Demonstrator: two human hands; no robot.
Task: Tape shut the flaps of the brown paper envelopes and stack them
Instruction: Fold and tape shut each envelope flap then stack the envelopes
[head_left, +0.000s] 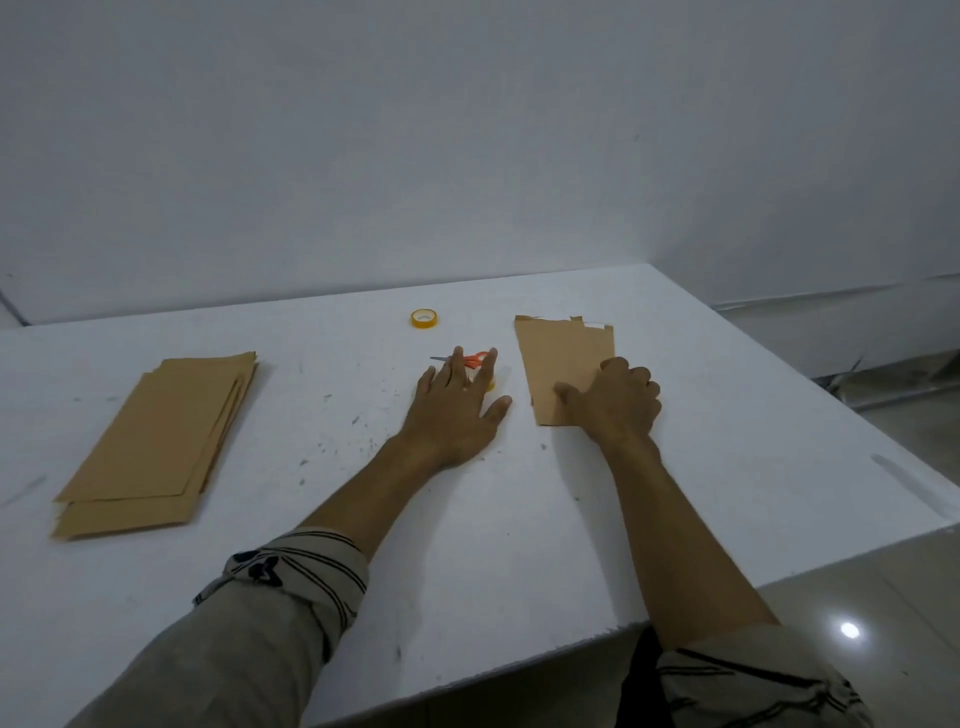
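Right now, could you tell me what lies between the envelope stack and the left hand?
In the head view, only bare, scuffed table separates the envelope stack from the left hand.

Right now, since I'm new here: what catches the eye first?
The left hand spreads over orange-handled scissors at centre, and the right hand rests on a single brown envelope beside it. A stack of envelopes lies far left; a yellow tape roll sits behind the scissors.

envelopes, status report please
Left hand open over scissors. Right hand rests on lone envelope. Envelope stack at left, tape roll beyond hands. Nothing in the way.
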